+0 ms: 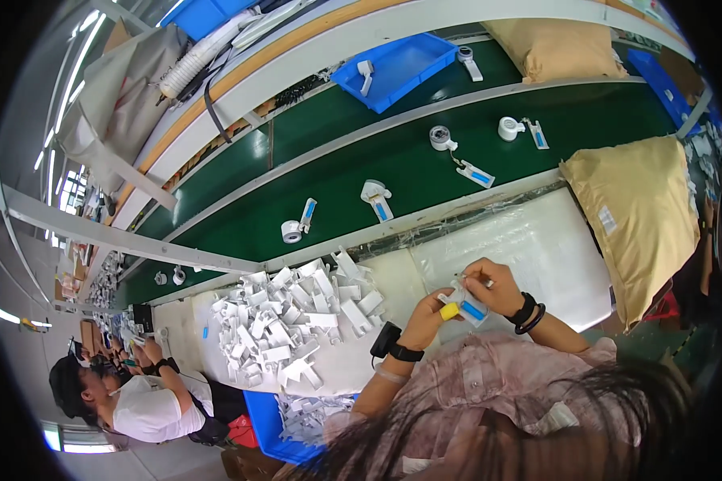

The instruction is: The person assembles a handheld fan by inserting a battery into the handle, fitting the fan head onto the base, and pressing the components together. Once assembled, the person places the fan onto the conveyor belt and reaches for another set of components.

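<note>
A: Obs. What is hard to read at the hands?

B: The left hand (pixel 427 318) is closed round a small white part (pixel 465 305) with a blue strip and a yellow end; its fingers cover much of the part's left side. The right hand (pixel 493 286) pinches the part's top edge. What the fingertips grip there is too small to tell. Part sits between both hands, above the white bench (pixel 537 240), just right of the pile (pixel 293 317).

A: Cut off?

B: Forearms and dark hair fill the lower edge. A co-worker (pixel 136 401) at lower left is partly hidden by the rim.

A: Containers?

B: Blue bin (pixel 274 429) under the bench edge holds white pieces, half hidden by the sleeve. Blue tray (pixel 393 68) beyond the green belt (pixel 425 172) holds one white piece. Tan bag (pixel 638 212) at right, contents unseen.

A: Loose items?

B: Pile of white pieces on the bench; tape rolls (pixel 292 232) and parts spaced along the belt
</note>
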The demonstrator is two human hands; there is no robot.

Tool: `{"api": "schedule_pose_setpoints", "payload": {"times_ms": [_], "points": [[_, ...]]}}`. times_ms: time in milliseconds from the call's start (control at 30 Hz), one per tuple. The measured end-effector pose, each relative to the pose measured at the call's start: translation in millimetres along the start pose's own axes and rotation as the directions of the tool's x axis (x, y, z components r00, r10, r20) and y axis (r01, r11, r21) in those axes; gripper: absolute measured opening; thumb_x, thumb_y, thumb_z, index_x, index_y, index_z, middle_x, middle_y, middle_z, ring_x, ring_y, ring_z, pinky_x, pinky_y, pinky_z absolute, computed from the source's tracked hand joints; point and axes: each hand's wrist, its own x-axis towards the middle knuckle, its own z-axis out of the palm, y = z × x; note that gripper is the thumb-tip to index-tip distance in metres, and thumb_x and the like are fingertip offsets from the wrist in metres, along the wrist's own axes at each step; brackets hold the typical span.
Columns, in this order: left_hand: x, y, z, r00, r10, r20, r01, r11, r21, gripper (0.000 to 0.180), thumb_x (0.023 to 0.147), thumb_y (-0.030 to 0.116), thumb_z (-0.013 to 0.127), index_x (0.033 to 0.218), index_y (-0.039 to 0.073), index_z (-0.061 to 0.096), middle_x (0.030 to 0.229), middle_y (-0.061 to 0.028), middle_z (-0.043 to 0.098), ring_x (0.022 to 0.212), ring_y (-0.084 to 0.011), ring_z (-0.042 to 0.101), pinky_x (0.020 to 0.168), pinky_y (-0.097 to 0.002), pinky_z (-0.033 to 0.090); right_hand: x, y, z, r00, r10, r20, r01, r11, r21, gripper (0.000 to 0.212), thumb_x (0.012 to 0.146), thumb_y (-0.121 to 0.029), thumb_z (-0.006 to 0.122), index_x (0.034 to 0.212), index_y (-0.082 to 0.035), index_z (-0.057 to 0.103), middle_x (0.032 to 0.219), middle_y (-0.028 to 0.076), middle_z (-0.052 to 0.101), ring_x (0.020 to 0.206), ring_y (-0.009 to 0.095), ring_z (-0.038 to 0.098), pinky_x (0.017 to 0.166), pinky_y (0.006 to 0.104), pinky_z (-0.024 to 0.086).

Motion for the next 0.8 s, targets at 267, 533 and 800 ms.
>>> {"api": "schedule_pose_setpoints", "payload": {"times_ms": [267, 533, 800], "points": [[-16, -20, 19, 0.996, 0.081, 0.027, -0.081, 0.996, 0.019, 0.027, 0.100, 0.022, 0.052, 0.119, 0.004, 0.058, 0.113, -0.0070, 0.063, 0.100, -0.0163, 0.062, 0.086, -0.0323, 0.051, -29, -27, -8, 0.999, -0.046, -0.019, 0.046, 0.999, -0.008, 0.015, 0.089, -0.003, 0.064, 0.102, 0.002, 0.061, 0.086, 0.009, 0.068, 0.073, 0.011, 0.065, 0.067, 0.0236, 0.052], [-43, 17, 44, 0.996, -0.047, -0.070, 0.032, 0.978, -0.208, 0.034, 0.102, 0.033, 0.042, 0.109, 0.002, 0.052, 0.086, -0.0107, 0.063, 0.070, -0.0236, 0.065, 0.061, -0.0359, 0.056, -48, -40, -16, 0.996, -0.083, -0.017, 0.082, 0.994, -0.069, 0.017, 0.084, 0.001, 0.067, 0.100, 0.000, 0.062, 0.088, 0.009, 0.065, 0.078, 0.015, 0.062, 0.068, 0.0276, 0.051], [-52, 17, 53, 0.997, -0.057, -0.057, 0.048, 0.989, -0.141, 0.029, 0.099, 0.020, 0.046, 0.125, 0.008, 0.045, 0.092, -0.0090, 0.058, 0.072, -0.0198, 0.062, 0.060, -0.0353, 0.056, -60, -44, -5, 0.935, -0.330, -0.128, 0.287, 0.918, -0.273, 0.014, 0.079, 0.001, 0.070, 0.092, -0.003, 0.066, 0.089, 0.011, 0.065, 0.074, 0.026, 0.061, 0.068, 0.0325, 0.049]]}}
